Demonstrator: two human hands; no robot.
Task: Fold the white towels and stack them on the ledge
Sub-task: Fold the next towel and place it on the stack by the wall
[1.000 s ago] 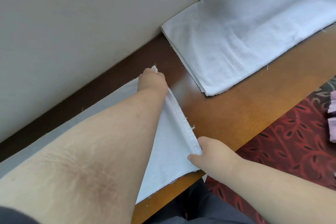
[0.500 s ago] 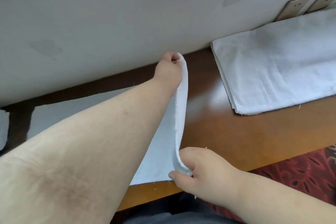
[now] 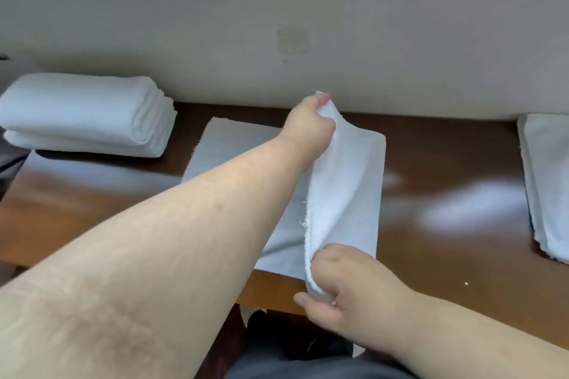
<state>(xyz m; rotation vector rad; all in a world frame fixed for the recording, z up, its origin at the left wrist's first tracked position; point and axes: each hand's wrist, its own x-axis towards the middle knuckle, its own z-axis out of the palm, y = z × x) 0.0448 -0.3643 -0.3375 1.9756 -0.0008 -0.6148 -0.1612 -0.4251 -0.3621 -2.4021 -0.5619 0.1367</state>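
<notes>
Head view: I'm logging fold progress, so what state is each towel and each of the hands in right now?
Middle towel: lying on the ledge, its right edge lifted, mid-fold.
Left stack: folded towels, piled by the wall.
Right towel: lying flat, partly out of frame.
Left hand: pinching the lifted edge's far corner.
Right hand: pinching its near corner.

bare ledge (image 3: 446, 181) right of towel (image 3: 348, 181), folded stack (image 3: 83, 114) left, wall (image 3: 277, 9) behind
</notes>
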